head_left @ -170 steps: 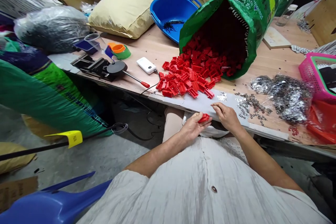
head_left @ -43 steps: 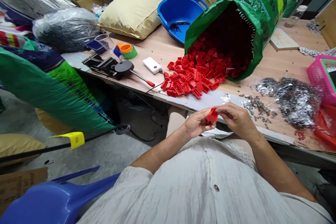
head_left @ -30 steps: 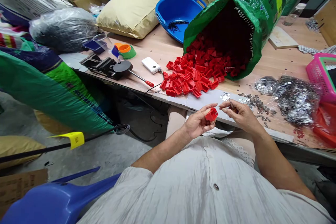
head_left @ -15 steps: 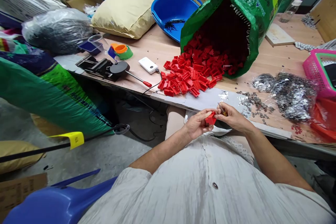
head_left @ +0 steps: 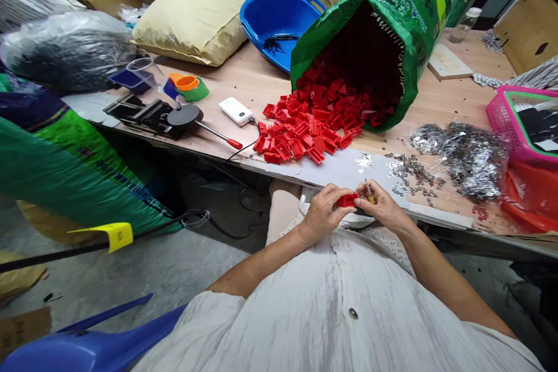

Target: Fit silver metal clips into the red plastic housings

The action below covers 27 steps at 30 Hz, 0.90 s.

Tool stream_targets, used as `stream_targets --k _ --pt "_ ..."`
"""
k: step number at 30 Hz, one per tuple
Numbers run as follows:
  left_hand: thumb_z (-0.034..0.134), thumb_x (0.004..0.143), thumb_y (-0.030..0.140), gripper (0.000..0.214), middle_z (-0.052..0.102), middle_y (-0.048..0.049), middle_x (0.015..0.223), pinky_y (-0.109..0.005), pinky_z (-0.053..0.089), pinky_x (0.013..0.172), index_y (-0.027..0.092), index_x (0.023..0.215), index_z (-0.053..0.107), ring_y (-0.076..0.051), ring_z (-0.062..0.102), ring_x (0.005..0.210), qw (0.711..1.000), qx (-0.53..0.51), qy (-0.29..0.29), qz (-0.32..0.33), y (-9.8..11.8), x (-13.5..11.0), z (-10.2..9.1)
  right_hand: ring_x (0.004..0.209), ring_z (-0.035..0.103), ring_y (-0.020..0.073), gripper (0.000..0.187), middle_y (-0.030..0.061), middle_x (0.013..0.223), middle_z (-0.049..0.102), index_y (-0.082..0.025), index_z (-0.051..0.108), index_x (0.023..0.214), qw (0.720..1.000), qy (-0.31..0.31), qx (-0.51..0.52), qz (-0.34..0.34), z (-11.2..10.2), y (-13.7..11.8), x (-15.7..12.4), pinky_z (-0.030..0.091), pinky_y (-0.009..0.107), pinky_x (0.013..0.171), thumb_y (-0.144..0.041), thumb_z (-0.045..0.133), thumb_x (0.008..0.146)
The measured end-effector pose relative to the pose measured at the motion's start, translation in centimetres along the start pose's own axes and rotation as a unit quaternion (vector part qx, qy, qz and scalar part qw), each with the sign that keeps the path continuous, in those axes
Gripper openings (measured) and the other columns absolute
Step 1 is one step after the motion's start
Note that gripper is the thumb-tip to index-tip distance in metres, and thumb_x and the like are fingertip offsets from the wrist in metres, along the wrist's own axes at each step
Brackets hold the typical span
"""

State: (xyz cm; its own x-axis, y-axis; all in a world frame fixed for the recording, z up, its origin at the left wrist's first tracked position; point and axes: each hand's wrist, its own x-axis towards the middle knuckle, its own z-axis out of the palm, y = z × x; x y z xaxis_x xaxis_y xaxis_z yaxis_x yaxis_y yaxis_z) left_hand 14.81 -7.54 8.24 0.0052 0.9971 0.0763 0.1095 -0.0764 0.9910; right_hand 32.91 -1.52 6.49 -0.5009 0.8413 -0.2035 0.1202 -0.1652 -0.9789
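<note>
My left hand (head_left: pixel 321 213) is closed around a small red plastic piece (head_left: pixel 346 200) just below the table's front edge. My right hand (head_left: pixel 380 207) pinches a thin tool with a yellow handle (head_left: pixel 369 193) and presses against the same red piece. A heap of like red plastic pieces (head_left: pixel 314 128) spills from a tipped green sack (head_left: pixel 392 17) onto the wooden table (head_left: pixel 261 78). Small silvery metal parts (head_left: pixel 410 171) lie scattered to the right of my hands.
A clear bag of metal parts (head_left: pixel 473 157), a pink basket (head_left: pixel 508 128) and a red tray (head_left: pixel 529 200) sit at the right. A white power bank (head_left: pixel 236 111), black hand press (head_left: pixel 152 116), tape rolls (head_left: pixel 187 86), blue basin (head_left: pixel 274 17) and yellow pillow (head_left: pixel 196 17) lie left.
My hands parted briefly, then came together again on the red piece, and have sunk a little lower toward my lap. The yellow-handled tool now shows in my right hand.
</note>
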Motion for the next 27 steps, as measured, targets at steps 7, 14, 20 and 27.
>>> stream_targets --k 7,14,20,27 --pt "0.080 0.070 0.020 0.027 0.067 -0.0095 0.097 -0.035 0.040 0.098 0.023 0.097 0.077 -0.024 0.055 0.097 0.997 -0.069 0.011 -0.021 -0.3 -0.3 -0.2 0.050 0.030 0.0052 0.052 -0.0037 0.079 0.056 -0.022 0.055 0.107 0.991 -0.053 0.087 0.090 -0.4 0.0 -0.5 0.020 0.022 0.047 -0.050 0.079 0.071" --pt "0.083 0.066 0.022 0.027 0.070 -0.0080 0.095 -0.033 0.044 0.095 0.021 0.093 0.077 -0.021 0.060 0.094 0.994 -0.106 -0.014 -0.021 -2.2 0.3 -1.0 0.047 0.027 0.0056 0.052 -0.0074 0.067 0.050 -0.022 0.054 0.109 0.981 -0.124 0.106 0.101 -0.8 0.8 -0.1 0.019 0.022 0.045 -0.049 0.079 0.072" --pt "0.079 0.074 0.030 0.047 0.072 -0.0047 0.095 -0.029 0.052 0.084 0.018 0.118 0.069 -0.017 0.067 0.087 0.951 -0.282 0.011 -0.128 -3.6 0.5 -0.6 0.073 0.058 0.0169 0.021 0.0059 0.100 0.070 -0.022 0.065 0.104 0.943 0.083 -0.313 -0.077 -4.0 0.0 3.3 0.045 0.033 0.071 -0.035 0.061 0.087" --pt "0.079 0.077 0.034 0.046 0.073 -0.0079 0.098 -0.037 0.057 0.085 0.015 0.116 0.066 -0.018 0.071 0.084 0.866 -0.461 0.019 -0.194 -2.5 0.9 -0.8 0.086 0.061 0.0230 0.014 0.0085 0.095 0.068 -0.021 0.067 0.094 0.826 0.096 -0.541 -0.125 -4.8 0.5 6.9 0.046 0.036 0.077 -0.021 0.055 0.087"
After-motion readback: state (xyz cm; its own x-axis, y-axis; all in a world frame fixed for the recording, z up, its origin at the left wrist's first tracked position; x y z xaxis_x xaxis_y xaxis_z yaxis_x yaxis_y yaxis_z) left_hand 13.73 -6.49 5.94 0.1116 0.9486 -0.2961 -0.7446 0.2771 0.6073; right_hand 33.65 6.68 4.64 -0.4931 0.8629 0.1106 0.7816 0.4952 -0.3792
